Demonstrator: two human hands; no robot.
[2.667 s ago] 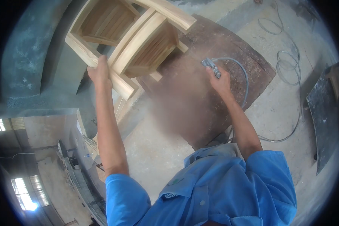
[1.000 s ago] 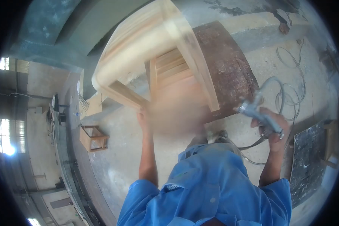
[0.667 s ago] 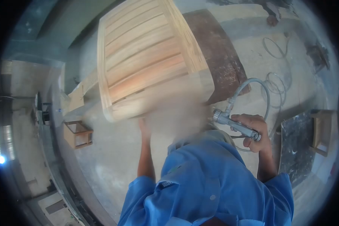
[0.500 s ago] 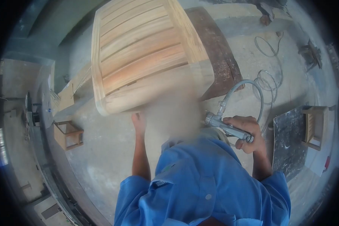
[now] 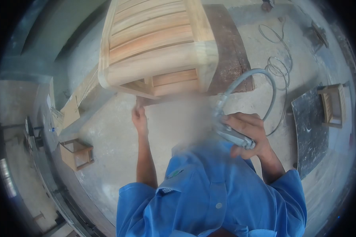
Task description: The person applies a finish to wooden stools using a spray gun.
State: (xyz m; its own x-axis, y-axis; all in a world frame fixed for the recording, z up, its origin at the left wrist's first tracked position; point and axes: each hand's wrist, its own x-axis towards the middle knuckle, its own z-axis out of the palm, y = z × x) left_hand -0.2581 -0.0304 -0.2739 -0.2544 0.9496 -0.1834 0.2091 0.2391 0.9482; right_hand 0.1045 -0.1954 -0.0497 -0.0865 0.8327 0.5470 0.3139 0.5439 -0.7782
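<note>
In my right hand (image 5: 247, 132) is a metal spray gun (image 5: 236, 136), its front end pointing up and left toward the furniture. A grey hose (image 5: 273, 85) loops up from the gun and down to the right. Ahead of me stands a pale slatted wooden piece of furniture (image 5: 152, 65), with an opening in its near side. It rests on a dark brown board (image 5: 229, 43). My left hand (image 5: 139, 118) is raised below the furniture's near left side, fingers closed at the board's near corner. A blurred patch hides the space between my hands.
Small wooden stools stand on the floor at left (image 5: 76, 154) and right (image 5: 334, 106). A dark paint-spotted panel (image 5: 310, 134) lies by the right one. Coiled hose (image 5: 279, 67) trails over the floor at upper right. Cardboard (image 5: 71, 110) lies at left. Another person's hand (image 5: 267, 6) shows at the top.
The furniture now shows its near side and opening, sitting higher in view. My left hand has moved up to the board's corner. The spray gun has moved slightly left and tilted.
</note>
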